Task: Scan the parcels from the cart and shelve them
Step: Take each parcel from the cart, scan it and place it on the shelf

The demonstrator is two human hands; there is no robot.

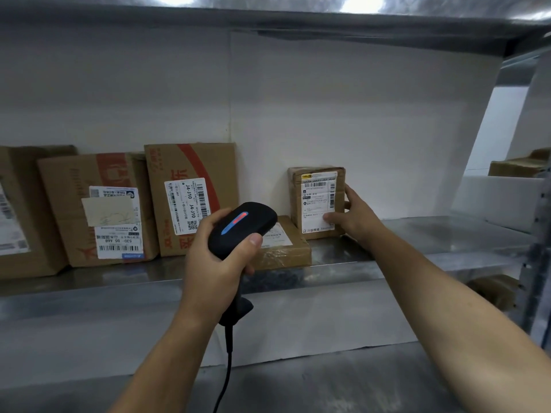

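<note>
A small brown parcel stands upright on the metal shelf, its white label facing me. My right hand holds it by its right side, thumb across the lower label. My left hand grips a black corded barcode scanner with a lit red and blue strip, its head pointing toward the shelf. A flat tape-wrapped parcel lies just behind the scanner, partly hidden by it.
Three larger cardboard boxes with labels stand along the shelf at the left. An upper shelf hangs overhead. A shelf post and more boxes are at the right. Another shelf surface lies below.
</note>
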